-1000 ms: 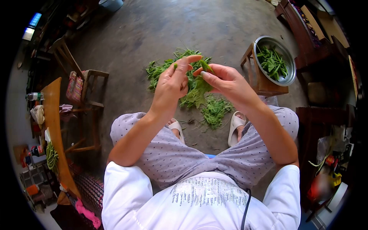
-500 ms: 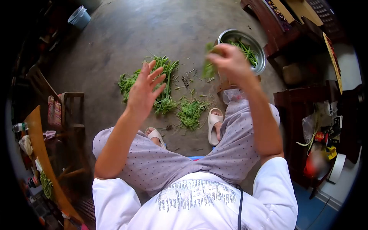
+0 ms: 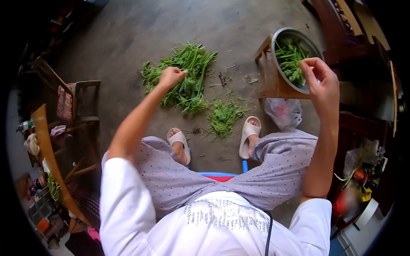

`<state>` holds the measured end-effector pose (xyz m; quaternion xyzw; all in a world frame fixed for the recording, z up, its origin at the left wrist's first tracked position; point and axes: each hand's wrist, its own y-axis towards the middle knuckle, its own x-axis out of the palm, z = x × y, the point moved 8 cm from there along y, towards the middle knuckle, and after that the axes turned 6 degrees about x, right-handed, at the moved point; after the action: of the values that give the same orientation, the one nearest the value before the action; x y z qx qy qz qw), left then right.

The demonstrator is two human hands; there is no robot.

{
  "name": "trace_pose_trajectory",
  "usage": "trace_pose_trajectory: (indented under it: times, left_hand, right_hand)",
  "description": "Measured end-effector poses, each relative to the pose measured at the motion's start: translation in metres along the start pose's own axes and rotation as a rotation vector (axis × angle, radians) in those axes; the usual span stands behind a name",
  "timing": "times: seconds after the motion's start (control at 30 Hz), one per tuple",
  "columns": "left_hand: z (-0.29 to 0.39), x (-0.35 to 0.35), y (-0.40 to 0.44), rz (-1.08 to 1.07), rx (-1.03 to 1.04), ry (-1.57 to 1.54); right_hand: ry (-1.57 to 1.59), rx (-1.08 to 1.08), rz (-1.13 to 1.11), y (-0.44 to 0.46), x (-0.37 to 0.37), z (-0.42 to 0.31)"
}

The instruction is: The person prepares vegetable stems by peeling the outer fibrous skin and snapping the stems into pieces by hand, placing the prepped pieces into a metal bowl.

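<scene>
My left hand (image 3: 172,77) is over the large pile of green stems and leaves (image 3: 188,91) on the floor, its fingers closed at the stems; what they pinch is too small to name. At the right, my right hand (image 3: 319,77) is beside the near right rim of the metal basin (image 3: 315,41), fingertips pressed together, with anything between them hidden. Green stems (image 3: 290,59) lie inside the basin, which rests on a wooden stool (image 3: 279,90). Between my feet and the large pile sits a smaller heap of leafy scraps (image 3: 224,117).
A plastic bag (image 3: 284,113) lies below the stool near my right knee. Sandals (image 3: 179,147) are on my feet. A wooden chair (image 3: 74,100) and a wooden table edge (image 3: 53,155) stand at the left. Dark furniture (image 3: 348,59) is at the right.
My left hand has gone from spread fingers to closed ones, over the large pile. My right hand carried a leafy piece to the basin; that piece no longer shows in the hand.
</scene>
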<state>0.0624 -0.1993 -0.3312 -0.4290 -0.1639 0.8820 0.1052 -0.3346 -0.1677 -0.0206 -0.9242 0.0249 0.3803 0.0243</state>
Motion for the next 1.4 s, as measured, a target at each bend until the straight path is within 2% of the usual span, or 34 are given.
trace_pose_trajectory:
  times: [0.03,0.07,0.1,0.13,0.17,0.2,0.3,0.33,0.37,0.43,0.5,0.6,0.63,0.7,0.73,0.8,0.9,0.97,1.03,1.13,1.23,1.3,1.4]
  left_hand:
    - [-0.009,0.018,0.006,-0.038,-0.042,0.16]
    - [-0.022,0.04,0.014,-0.002,-0.053,0.216]
    - [-0.045,0.075,0.022,0.008,-0.031,0.049]
    - [-0.05,0.101,0.028,-0.041,-0.045,0.096]
    - [-0.068,0.137,0.038,-0.115,-0.092,0.004]
    - [-0.07,0.159,0.043,-0.081,-0.064,0.022]
    - [-0.052,0.185,0.062,0.131,-0.026,0.014]
    - [-0.048,0.189,0.069,0.186,-0.076,0.003]
    - [-0.041,0.195,0.076,0.18,-0.059,-0.01]
    - [-0.037,0.188,0.075,0.174,-0.256,-0.008]
    - [-0.025,0.181,0.077,0.146,-0.263,-0.018]
    - [0.029,0.153,0.058,0.181,0.113,-0.079]
    - [0.05,0.131,0.044,0.184,0.119,-0.07]
    - [0.112,0.083,0.009,0.125,0.358,-0.207]
    - [0.132,0.061,-0.012,0.09,0.39,-0.193]
    - [0.145,0.045,-0.051,0.016,0.488,-0.11]
    - [0.133,0.026,-0.086,0.036,0.495,-0.254]
    - [0.124,0.006,-0.088,0.113,0.57,-0.234]
    - [0.123,-0.014,-0.092,0.082,0.435,-0.258]
    - [0.132,-0.029,-0.111,0.036,0.409,-0.303]
    - [0.178,-0.067,-0.133,0.128,0.491,-0.41]
    - [0.226,-0.092,-0.15,0.127,0.612,-0.386]
    - [0.258,-0.107,-0.17,0.149,0.64,-0.338]
  right_hand:
    - [0.002,-0.089,0.015,-0.009,0.008,-0.018]
    - [0.017,-0.045,-0.037,-0.016,0.017,-0.027]
    - [0.028,0.002,-0.091,-0.021,0.025,-0.031]
    - [0.027,0.012,-0.095,-0.022,0.029,-0.031]
    - [-0.065,-0.145,-0.091,-0.024,0.034,-0.043]
    - [-0.159,-0.298,-0.086,-0.028,0.038,-0.053]
    - [-0.253,-0.224,-0.161,-0.026,0.047,-0.046]
    - [-0.294,-0.257,-0.155,-0.025,0.049,-0.047]
    - [-0.26,-0.224,-0.167,-0.024,0.051,-0.044]
    - [-0.258,-0.222,-0.202,-0.022,0.056,-0.042]
    - [-0.247,-0.211,-0.192,-0.02,0.057,-0.042]
    - [-0.176,-0.218,-0.203,-0.017,0.056,-0.04]
    - [-0.168,-0.219,-0.194,-0.016,0.056,-0.04]
    - [-0.095,-0.213,-0.215,-0.016,0.056,-0.039]
    - [-0.062,-0.226,-0.199,-0.016,0.056,-0.042]
    - [-0.059,-0.257,-0.161,-0.015,0.054,-0.045]
    - [-0.01,-0.265,-0.131,-0.015,0.054,-0.049]
    - [-0.089,-0.34,-0.147,-0.019,0.064,-0.051]
    - [-0.05,-0.359,-0.161,-0.023,0.071,-0.056]
    - [-0.036,-0.365,-0.182,-0.029,0.075,-0.064]
    - [0.069,-0.373,-0.268,-0.035,0.077,-0.07]
    - [0.304,-0.264,-0.357,-0.035,0.074,-0.07]
    - [0.49,-0.297,-0.311,-0.037,0.063,-0.076]
